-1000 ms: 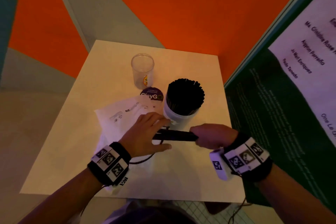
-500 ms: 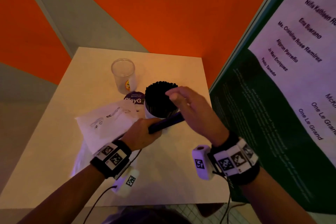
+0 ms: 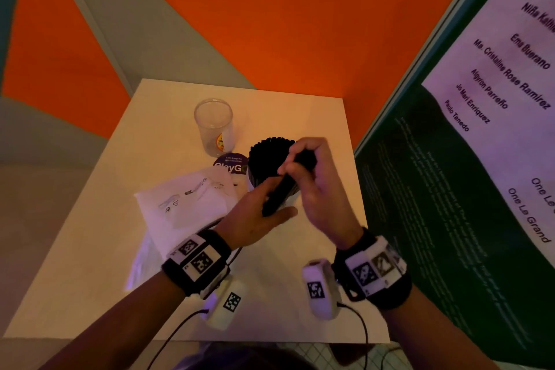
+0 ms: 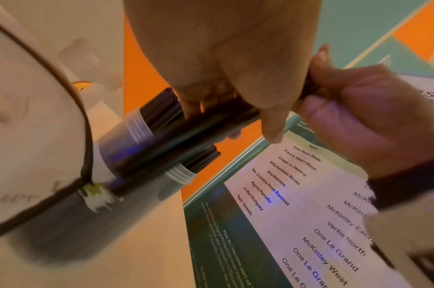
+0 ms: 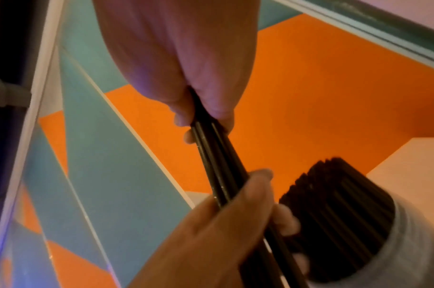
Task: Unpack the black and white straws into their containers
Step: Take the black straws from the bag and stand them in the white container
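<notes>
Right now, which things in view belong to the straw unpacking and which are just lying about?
In the job:
- bundle of black straws, held by left hand and right hand
- container of black straws
- empty clear container
- white wrapper

Lying about:
- purple round label
- poster with names

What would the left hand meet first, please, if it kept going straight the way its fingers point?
Probably the container of black straws just beyond the left hand, though depth is unclear; the bundle of black straws already lies in its fingers.
</notes>
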The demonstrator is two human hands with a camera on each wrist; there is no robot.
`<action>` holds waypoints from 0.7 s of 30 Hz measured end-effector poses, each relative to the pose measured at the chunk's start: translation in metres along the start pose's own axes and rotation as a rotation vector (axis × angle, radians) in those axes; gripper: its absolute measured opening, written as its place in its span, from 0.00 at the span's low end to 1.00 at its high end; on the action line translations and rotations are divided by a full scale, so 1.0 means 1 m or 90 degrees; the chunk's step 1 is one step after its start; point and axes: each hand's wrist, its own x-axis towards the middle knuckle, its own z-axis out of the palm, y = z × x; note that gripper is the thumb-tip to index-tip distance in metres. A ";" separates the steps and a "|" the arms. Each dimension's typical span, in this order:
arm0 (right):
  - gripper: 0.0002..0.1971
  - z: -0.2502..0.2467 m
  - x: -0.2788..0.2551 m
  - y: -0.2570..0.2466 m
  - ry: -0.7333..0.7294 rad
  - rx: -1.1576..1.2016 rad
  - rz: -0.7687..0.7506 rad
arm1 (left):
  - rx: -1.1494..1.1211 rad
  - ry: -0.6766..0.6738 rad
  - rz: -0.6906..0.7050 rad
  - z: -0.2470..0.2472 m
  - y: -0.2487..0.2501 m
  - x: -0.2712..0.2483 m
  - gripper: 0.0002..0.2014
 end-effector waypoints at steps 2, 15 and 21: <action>0.10 -0.011 0.018 -0.004 0.034 -0.033 -0.012 | 0.070 0.070 0.031 -0.008 -0.001 -0.001 0.33; 0.17 0.001 0.048 0.032 -0.028 -0.232 -0.087 | 0.196 0.158 0.009 -0.048 -0.028 0.001 0.44; 0.25 0.011 0.016 0.096 -0.053 -0.632 -0.113 | 0.186 0.137 0.008 -0.049 -0.043 0.012 0.52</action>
